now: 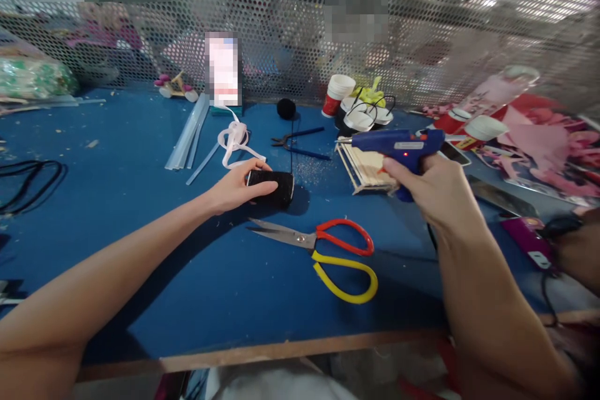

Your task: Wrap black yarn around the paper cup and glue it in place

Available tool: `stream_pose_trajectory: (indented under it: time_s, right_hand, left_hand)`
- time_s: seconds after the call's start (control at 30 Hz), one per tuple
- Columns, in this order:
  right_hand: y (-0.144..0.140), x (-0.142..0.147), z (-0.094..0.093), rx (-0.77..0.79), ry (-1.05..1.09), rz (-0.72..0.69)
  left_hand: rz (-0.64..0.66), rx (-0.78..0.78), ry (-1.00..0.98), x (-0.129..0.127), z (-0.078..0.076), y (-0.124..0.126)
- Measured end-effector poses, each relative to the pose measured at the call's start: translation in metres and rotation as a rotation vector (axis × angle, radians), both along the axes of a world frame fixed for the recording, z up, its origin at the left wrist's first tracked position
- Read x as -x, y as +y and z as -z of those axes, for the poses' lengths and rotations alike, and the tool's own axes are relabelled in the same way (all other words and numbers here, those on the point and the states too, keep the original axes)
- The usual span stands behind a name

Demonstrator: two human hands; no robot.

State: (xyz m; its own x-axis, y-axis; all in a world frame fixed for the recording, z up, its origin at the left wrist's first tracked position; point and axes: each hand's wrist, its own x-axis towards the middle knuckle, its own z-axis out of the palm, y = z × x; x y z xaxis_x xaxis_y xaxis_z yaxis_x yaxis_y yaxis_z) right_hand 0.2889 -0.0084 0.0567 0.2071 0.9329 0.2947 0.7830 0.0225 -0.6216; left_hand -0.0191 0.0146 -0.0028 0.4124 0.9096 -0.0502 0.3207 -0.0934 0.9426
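Observation:
My left hand is closed around a small black yarn-wrapped cylinder with a pale rim, lying on its side just above the blue table. From it a thin black strand runs back toward a ball of black yarn. In my right hand is a blue glue gun with a red light showing, its nozzle pointing left. Beneath the gun sits a small rack of pale wooden sticks. Scissors with one red and one yellow handle lie open in front, touched by neither hand.
Pliers, white ribbon and clear glue sticks lie behind my left hand. Paper cups stand at the back. Pink scraps cover the right side, where another person's hand is near a purple object.

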Motion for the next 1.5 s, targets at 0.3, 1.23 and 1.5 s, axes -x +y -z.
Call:
stream_pose_trajectory:
  time_s: [0.3,1.23,1.5]
  right_hand:
    - [0.058,-0.032,0.025,0.203,-0.42,0.143]
    - [0.017,0.086,0.025,0.161,0.669,-0.631]
    - [0.017,0.089,0.027,0.135,0.517,-0.582]
  left_hand:
    - [-0.002,-0.146,0.074,-0.001,-0.007,-0.002]
    - [0.109,-0.088,0.199,-0.009,-0.01,-0.012]
    - [0.136,-0.166,0.211,-0.011,-0.011,-0.015]
